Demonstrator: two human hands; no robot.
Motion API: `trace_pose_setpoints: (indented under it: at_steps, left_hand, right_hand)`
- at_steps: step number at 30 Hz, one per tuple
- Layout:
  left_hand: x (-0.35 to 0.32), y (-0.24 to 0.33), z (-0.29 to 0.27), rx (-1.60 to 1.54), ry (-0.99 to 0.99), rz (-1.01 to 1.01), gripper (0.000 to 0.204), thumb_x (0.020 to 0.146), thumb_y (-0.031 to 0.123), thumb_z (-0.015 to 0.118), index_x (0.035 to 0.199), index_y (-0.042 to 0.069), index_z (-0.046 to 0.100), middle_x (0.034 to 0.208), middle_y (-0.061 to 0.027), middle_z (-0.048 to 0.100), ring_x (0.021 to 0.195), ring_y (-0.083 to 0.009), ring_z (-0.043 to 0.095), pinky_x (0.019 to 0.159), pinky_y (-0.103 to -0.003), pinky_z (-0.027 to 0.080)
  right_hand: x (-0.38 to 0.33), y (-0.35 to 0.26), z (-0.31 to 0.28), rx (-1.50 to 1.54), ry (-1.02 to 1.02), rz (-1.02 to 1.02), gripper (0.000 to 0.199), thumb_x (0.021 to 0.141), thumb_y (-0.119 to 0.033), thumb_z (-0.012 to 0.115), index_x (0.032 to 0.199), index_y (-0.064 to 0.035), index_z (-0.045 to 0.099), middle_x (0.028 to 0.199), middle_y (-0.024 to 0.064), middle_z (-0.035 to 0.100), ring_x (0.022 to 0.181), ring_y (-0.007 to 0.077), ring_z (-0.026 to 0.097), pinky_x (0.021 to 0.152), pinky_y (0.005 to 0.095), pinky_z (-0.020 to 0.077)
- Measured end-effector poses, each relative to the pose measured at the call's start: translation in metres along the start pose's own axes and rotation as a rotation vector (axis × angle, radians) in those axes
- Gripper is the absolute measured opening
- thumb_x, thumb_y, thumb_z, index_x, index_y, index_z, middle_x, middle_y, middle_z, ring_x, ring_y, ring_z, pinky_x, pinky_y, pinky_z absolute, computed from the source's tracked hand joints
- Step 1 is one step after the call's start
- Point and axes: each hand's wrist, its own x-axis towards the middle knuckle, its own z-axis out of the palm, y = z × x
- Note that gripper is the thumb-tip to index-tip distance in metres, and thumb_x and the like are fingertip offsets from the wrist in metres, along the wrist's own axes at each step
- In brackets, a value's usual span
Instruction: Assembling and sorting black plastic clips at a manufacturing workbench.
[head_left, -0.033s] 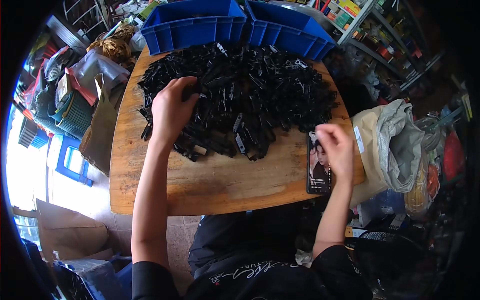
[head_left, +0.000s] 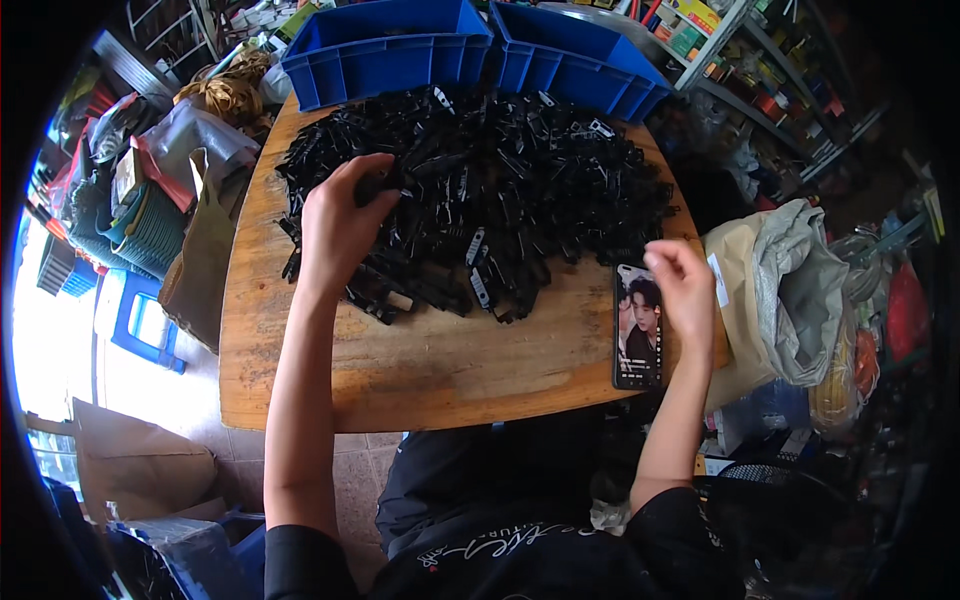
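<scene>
Over the left part of a heap of small black plastic parts [head_left: 520, 180], my left hand [head_left: 338, 222] has its thumb and fingers curled around a dark part that blends with the heap. My right hand [head_left: 685, 295] hovers by the right edge of the wooden table [head_left: 430, 370], fingers loosely bent in, with nothing seen in them. Just left of it lies a phone [head_left: 638, 335], face up and upright to me, its lit screen showing a picture of people. Some parts in the heap have light metal-looking strips.
Two blue plastic bins [head_left: 390, 70] stand along the table's far edge behind the heap. Past the right edge sits a large paper sack [head_left: 745, 280] with a grey liner. On the left are a blue stool [head_left: 145, 320], bags and cardboard. Crowded shelves [head_left: 760, 60] rise at the far right.
My right hand has shifted a little to the right, off the phone, uncovering more of its screen. My left hand has barely moved.
</scene>
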Motion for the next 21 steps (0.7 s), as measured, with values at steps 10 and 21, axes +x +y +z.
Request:
trace_pose_setpoints:
  at_steps: [10,21]
  left_hand:
    - [-0.084,0.035,0.034,-1.583,-0.245,-0.583,0.033,0.067,-0.010,0.062,0.098,0.003,0.058,0.105,-0.0198,0.059,0.082,-0.0216,0.063,0.075,-0.032,0.054]
    - [-0.104,0.028,0.047,-1.616,-0.304,-0.623,0.032,0.068,-0.011,0.061,0.096,0.006,0.059,0.110,-0.0199,0.057,0.076,-0.0163,0.057,0.069,-0.027,0.048]
  right_hand:
    - [0.044,0.013,0.047,-0.350,-0.154,-0.343,0.021,0.074,-0.005,0.066,0.095,-0.0032,0.061,0.075,0.0058,0.057,0.068,0.0170,0.056,0.064,0.0281,0.0458]
    - [0.051,0.007,0.075,-0.514,-0.267,-0.724,0.009,0.072,-0.002,0.063,0.080,-0.0006,0.059,0.079,0.0094,0.055,0.077,0.0267,0.056,0.068,0.0359,0.0464]
